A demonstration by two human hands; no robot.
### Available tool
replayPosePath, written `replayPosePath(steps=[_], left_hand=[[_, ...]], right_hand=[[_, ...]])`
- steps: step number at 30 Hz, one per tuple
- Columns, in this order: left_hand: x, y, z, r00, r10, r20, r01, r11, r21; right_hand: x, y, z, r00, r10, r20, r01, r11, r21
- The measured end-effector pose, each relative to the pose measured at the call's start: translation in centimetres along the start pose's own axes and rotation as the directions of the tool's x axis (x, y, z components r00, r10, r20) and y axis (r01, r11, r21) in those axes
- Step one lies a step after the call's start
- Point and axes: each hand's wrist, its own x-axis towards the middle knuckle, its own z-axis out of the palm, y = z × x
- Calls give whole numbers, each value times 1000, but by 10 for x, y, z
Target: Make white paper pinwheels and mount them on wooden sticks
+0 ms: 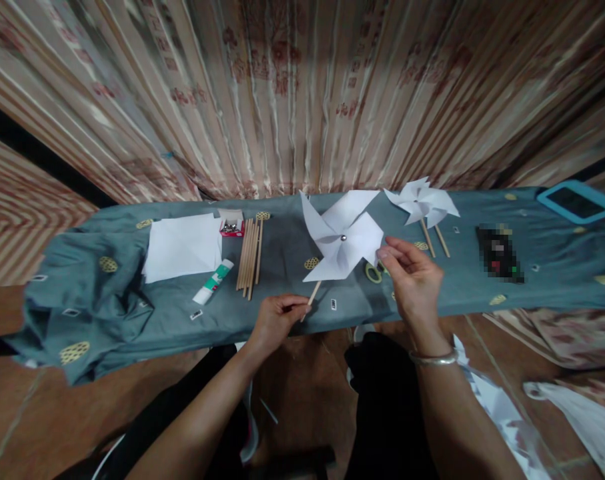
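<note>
A white paper pinwheel (327,230) with a round silver pin at its centre is held up over the table. My left hand (277,321) is closed round the lower part of its wooden stick (314,292). At the pinwheel's right side, my right hand (413,277) pinches the edge of a blade between thumb and fingers. Partly hidden behind that blade and the right fingertips lie green-handled scissors (373,273).
On the cloth-covered table (122,313) are stacked white paper (182,247), a glue stick (213,283), a red box of pins (231,225) and several wooden sticks (247,257). Rightward lie finished pinwheels (422,201), a blurred dark object (499,253) and a blue-framed tablet (577,202).
</note>
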Motion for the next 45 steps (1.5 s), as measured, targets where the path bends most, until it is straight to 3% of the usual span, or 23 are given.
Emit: replayPosePath(steps=[21,34,45], left_hand=[[5,2,-3,997,41,-61,-41,999,-1],[5,4,-2,997,35,-61,-36,999,-16],[4,5,0,998,18,-53,-20,999,-29]], right_hand=[[-19,-6,19,984,141,109,-152,983,101],[-39,-12,38,928,247,278,-304,935,184],[-47,-18,48,910,257,327,-316,938,141]])
